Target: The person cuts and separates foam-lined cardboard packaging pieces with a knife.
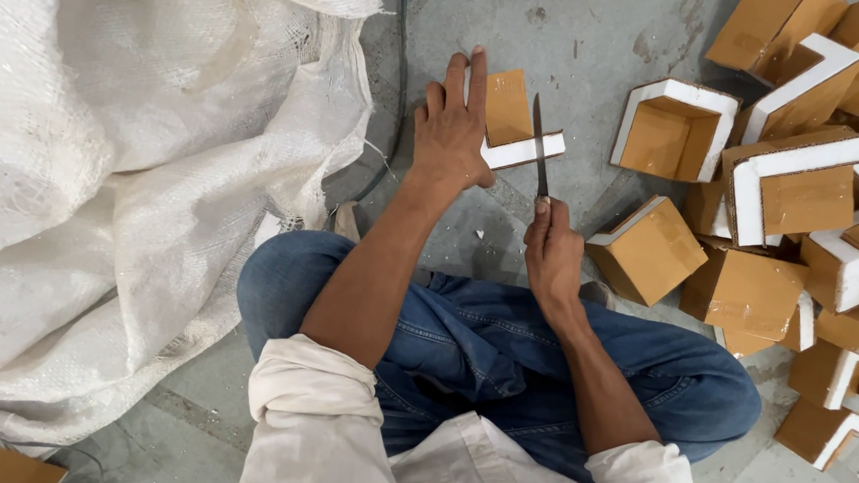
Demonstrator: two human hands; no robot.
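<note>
Head view: the left hand [453, 123] lies flat, fingers straight, pinning 1 L-shaped foam-and-cardboard corner piece [511, 120] to the concrete floor [585, 28]. The right hand [551, 255] — fist closed on the knife [539, 148] — holds its blade pointing away, crossing the piece's white edge just right of the left hand.

Bare grey concrete floor [595, 27], scuffed and stained; a big white woven sack [123, 179] fills the left of the frame.
</note>
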